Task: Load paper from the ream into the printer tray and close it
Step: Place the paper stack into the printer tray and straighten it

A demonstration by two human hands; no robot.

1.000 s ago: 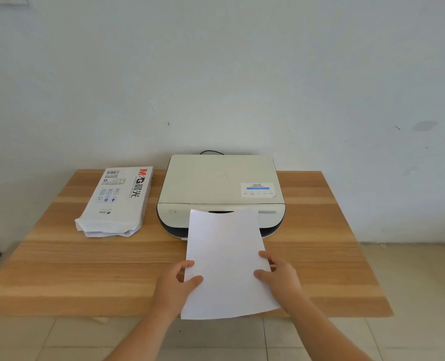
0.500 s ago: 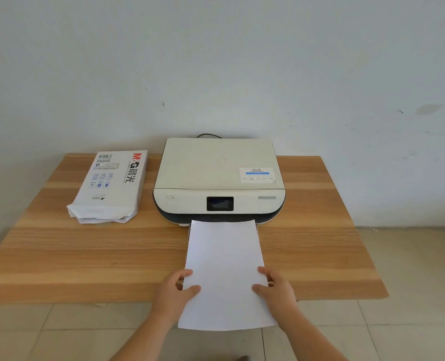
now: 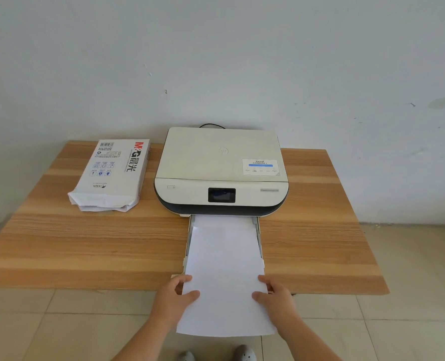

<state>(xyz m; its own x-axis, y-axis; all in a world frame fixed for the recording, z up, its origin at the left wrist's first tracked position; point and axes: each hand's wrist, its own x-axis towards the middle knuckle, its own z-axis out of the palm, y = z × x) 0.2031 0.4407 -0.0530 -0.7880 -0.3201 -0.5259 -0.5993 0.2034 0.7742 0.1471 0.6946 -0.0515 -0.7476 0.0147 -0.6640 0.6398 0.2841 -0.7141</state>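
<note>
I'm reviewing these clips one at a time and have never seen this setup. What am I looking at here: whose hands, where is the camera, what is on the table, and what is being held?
There is no robot here. The one picture comes from a wide-angle camera worn on a person's head, looking forward and down, so the arms reach in from the bottom edge.

On the wooden table sit a white printer against the wall and, to its left, an opened ream of paper. The printer's tray is pulled out toward the person.

The left hand and right hand each have a grip on a side edge of a white paper stack, thumbs on top. The far end of the paper lies in the tray; the near end sticks out past the table edge. The tray is not yet closed.

The tips of shoes show at the bottom.
</note>
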